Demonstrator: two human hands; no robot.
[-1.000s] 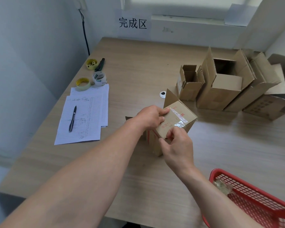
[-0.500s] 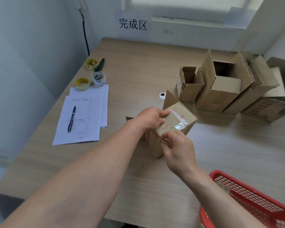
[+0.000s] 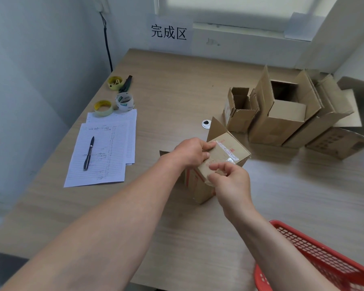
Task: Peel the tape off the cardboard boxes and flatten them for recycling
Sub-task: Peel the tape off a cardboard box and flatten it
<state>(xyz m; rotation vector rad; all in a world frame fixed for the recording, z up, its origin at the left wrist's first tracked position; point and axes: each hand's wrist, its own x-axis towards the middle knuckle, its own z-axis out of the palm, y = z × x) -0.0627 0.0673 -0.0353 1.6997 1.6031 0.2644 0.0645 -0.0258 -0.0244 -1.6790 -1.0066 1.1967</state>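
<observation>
Head view. A small corrugated cardboard box point(image 3: 223, 162) stands tilted on a pale wood-grain table point(image 3: 177, 85), near its middle, with 1 triangular flap raised at the far side. Red print runs down its near face. A strip of clear, glossy tape point(image 3: 227, 151) crosses the top panel; its near end is wrinkled and lifted.

The left hand point(image 3: 190, 153) grips the box's upper left edge, fingers curled over the panel. The right hand point(image 3: 229, 181) pinches the loose tape end at the near corner, thumb and forefinger pressed together on it.

Behind and right, well apart from the held box, a row of open boxes point(image 3: 282, 120) stands flaps up, sides touching, running to the table's right edge. A small metal grommet point(image 3: 206, 124) sits just beside the raised flap.

At the left, lined paper sheets point(image 3: 105, 152) lie flat with a black pen point(image 3: 89, 153) on them. Beyond their far edge lie 3 tape rolls point(image 3: 124, 101): 2 yellow, 1 clear.

A red plastic mesh basket point(image 3: 315, 259) overhangs the near right corner, under the right forearm.

Bare tabletop lies between papers and box, and along the far edge below a wall sign point(image 3: 169, 32).
</observation>
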